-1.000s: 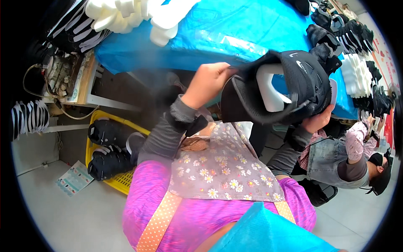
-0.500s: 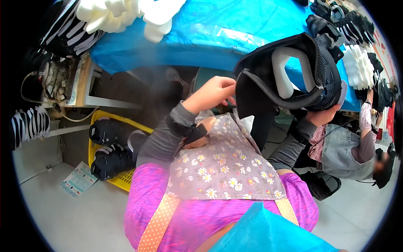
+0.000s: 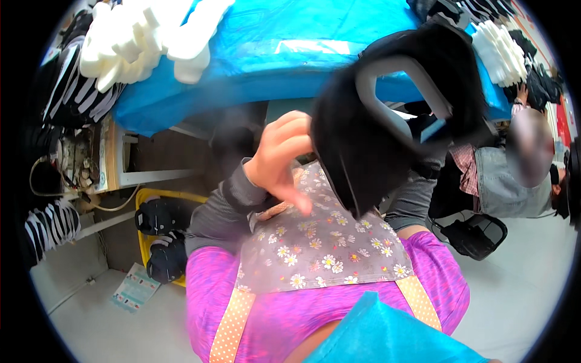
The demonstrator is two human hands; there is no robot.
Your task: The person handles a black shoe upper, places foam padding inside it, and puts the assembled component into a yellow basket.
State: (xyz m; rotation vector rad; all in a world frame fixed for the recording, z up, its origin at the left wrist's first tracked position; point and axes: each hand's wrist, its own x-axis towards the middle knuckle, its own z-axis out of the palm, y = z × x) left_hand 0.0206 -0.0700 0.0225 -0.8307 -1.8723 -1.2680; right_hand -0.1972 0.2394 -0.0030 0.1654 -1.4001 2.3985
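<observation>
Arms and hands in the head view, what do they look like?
Grey sleeves cover the forearms, with mottled purple sleeves on the upper arms. The left hand wears no glove; the right hand is hidden. No cables show on either arm.

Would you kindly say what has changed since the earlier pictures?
The black upper has turned, its lower corner swinging down. The left hand, which first gripped its edge, let go and is now open beside it; contact is unclear. The right hand, holding it before, is now hidden. The foam pieces remain on the blue cover, and the shoes in the basket.
</observation>
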